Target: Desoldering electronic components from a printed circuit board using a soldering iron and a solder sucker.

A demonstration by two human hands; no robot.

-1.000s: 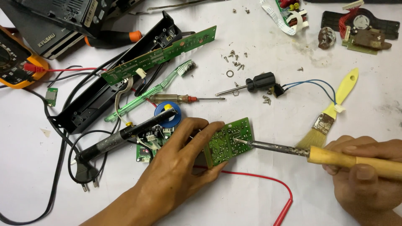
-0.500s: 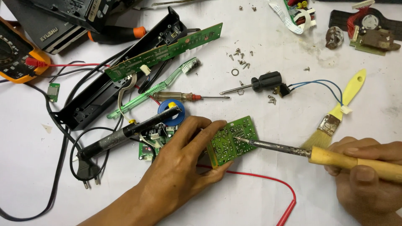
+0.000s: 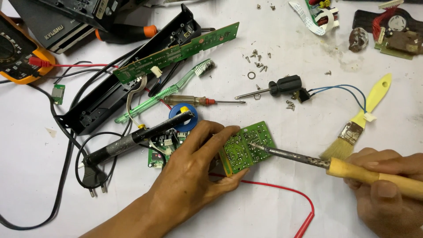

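Two hands at work. My left hand (image 3: 189, 176) pins the small green circuit board (image 3: 246, 147) flat on the white counter (image 3: 282, 207), fingers closed over its near edge. My right hand (image 3: 387, 185) fully grips the wooden-handled soldering iron (image 3: 335, 165), tip touching the board. Risk: fingers near the tip could burn; lingering heat may lift pads.

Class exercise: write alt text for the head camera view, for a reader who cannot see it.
The left hand steadies a small green circuit board while the right hand touches a wooden-handled soldering iron to it. Screwdrivers, a paintbrush and loose screws lie around.
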